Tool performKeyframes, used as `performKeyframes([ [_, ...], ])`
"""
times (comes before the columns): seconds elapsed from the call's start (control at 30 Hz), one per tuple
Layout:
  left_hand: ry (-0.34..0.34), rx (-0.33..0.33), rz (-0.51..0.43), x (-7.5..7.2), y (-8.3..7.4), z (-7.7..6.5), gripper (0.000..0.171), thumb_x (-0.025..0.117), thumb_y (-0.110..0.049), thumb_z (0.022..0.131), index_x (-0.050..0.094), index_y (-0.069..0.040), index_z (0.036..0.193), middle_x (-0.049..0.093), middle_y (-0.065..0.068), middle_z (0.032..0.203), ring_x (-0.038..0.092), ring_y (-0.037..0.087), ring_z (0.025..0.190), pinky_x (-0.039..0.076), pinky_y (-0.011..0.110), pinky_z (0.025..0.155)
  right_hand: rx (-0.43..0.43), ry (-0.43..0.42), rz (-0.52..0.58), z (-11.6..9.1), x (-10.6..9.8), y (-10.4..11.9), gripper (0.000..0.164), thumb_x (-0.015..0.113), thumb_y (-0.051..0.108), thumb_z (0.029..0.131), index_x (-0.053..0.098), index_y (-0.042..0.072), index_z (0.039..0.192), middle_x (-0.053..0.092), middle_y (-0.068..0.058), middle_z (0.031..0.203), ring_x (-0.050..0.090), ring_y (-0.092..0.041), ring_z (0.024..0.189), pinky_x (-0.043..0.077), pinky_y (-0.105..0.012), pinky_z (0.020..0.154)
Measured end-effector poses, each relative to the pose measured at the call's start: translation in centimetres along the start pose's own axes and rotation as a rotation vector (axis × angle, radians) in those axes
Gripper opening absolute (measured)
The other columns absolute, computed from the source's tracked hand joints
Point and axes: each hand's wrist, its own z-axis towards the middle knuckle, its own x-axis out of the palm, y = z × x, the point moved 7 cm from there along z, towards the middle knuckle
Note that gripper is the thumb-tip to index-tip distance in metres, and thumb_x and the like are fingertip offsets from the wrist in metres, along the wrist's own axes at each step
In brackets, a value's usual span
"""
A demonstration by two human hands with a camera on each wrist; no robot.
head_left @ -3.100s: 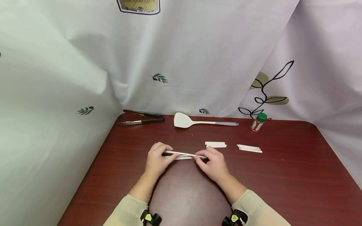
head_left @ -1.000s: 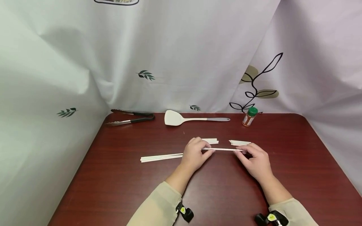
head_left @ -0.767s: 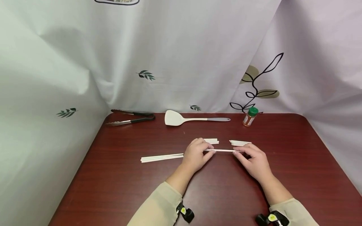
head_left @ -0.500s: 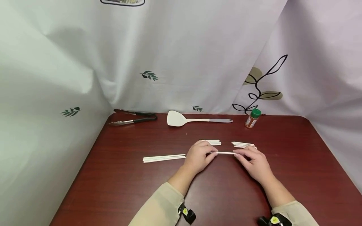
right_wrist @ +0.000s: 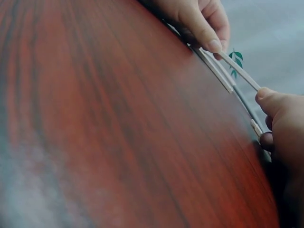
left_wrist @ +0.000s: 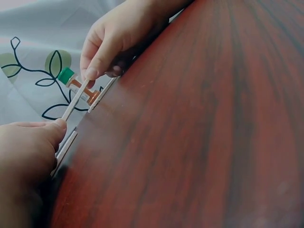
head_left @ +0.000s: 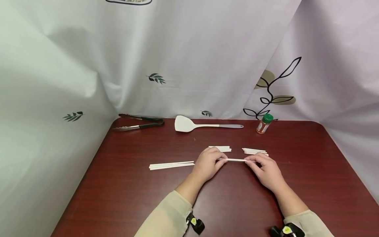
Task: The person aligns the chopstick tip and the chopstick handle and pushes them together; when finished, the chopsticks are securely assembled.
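Note:
A thin white stick (head_left: 236,160) is pinched between thumb and fingers of both hands, held level over the table. My left hand (head_left: 208,164) grips its left part and my right hand (head_left: 267,168) its right part, a short span showing between them. Both wrist views show the stick (left_wrist: 75,102) raised off the tabletop. Left of my left hand lie several long white sticks (head_left: 171,165), side by side. Behind the hands are two groups of shorter white sticks, one pile (head_left: 224,149) partly covered by my left hand, the other pile (head_left: 254,151) just behind my right fingers.
Along the back edge of the dark red table (head_left: 118,191) lie black-handled tongs (head_left: 145,125) and a white spatula (head_left: 184,124) with a grey handle end. A green-capped spice jar (head_left: 264,124) stands at the back right. Patterned white curtains (head_left: 189,59) hang behind.
Since the oldest frame, both hands have moved right with a stick taken from the long sticks. Over the last second, the hands have shifted slightly closer together; the stick remains between them.

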Motion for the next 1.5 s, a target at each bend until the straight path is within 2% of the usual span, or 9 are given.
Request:
performKeyframes([
  [0.33,-0.006,-0.008,-0.035,0.2,0.1,0.2,0.007,0.081,-0.024,0.097,0.084,-0.017,0.097,0.069,-0.005,0.092,0.065,0.015,0.091,0.051,0.027,0.091,0.007,-0.005,0.002,0.2,-0.2,0.0,0.024,0.085,-0.005,0.085,0.080,0.017,0.095,0.070,0.011,0.090,0.060,-0.006,0.087,0.043,-0.018,0.079],
  [0.6,0.015,-0.020,-0.047,0.2,0.3,0.3,0.007,0.080,-0.022,0.098,0.084,-0.016,0.097,0.070,-0.004,0.093,0.066,0.015,0.091,0.052,0.026,0.089,0.029,0.001,-0.019,0.3,-0.2,-0.2,0.020,0.084,-0.002,0.087,0.081,0.016,0.096,0.073,0.009,0.093,0.064,-0.009,0.093,0.044,-0.018,0.085],
  [0.9,0.010,-0.030,-0.083,-0.1,0.6,0.5,0.006,0.081,-0.020,0.097,0.084,-0.015,0.096,0.069,-0.003,0.092,0.065,0.016,0.090,0.053,0.027,0.086,0.010,-0.011,0.009,0.8,-0.5,0.1,0.022,0.083,-0.005,0.087,0.082,0.016,0.095,0.073,0.008,0.091,0.063,-0.012,0.089,0.043,-0.018,0.083],
  [1.1,0.026,-0.034,-0.095,-0.1,0.7,0.6,0.005,0.080,-0.019,0.097,0.083,-0.015,0.096,0.070,-0.003,0.094,0.066,0.016,0.093,0.052,0.026,0.089,-0.011,-0.021,0.006,0.9,-0.7,0.2,0.023,0.083,-0.005,0.088,0.081,0.017,0.096,0.073,0.008,0.093,0.063,-0.010,0.089,0.043,-0.015,0.084],
  [1.27,0.090,-0.015,-0.012,0.2,0.5,0.4,0.005,0.077,-0.021,0.099,0.079,-0.017,0.098,0.070,-0.004,0.100,0.068,0.014,0.099,0.052,0.031,0.095,-0.071,0.032,-0.042,0.4,0.0,1.0,0.024,0.086,0.000,0.086,0.079,0.020,0.096,0.069,0.013,0.092,0.060,-0.006,0.082,0.045,-0.017,0.076],
  [1.37,0.139,0.005,0.046,0.6,0.1,0.3,0.007,0.071,-0.023,0.103,0.075,-0.018,0.104,0.073,-0.005,0.105,0.069,0.012,0.105,0.051,0.034,0.098,-0.116,0.062,-0.061,0.2,0.8,1.9,0.023,0.086,0.003,0.086,0.081,0.019,0.101,0.072,0.012,0.095,0.063,-0.006,0.082,0.047,-0.018,0.074],
  [1.5,0.178,0.013,0.058,1.1,-0.3,0.1,0.009,0.067,-0.024,0.106,0.074,-0.019,0.109,0.076,-0.009,0.108,0.071,0.010,0.109,0.051,0.035,0.098,-0.154,0.067,-0.070,0.2,1.8,2.9,0.023,0.086,0.005,0.087,0.083,0.017,0.106,0.073,0.011,0.095,0.063,-0.005,0.077,0.047,-0.020,0.069],
])
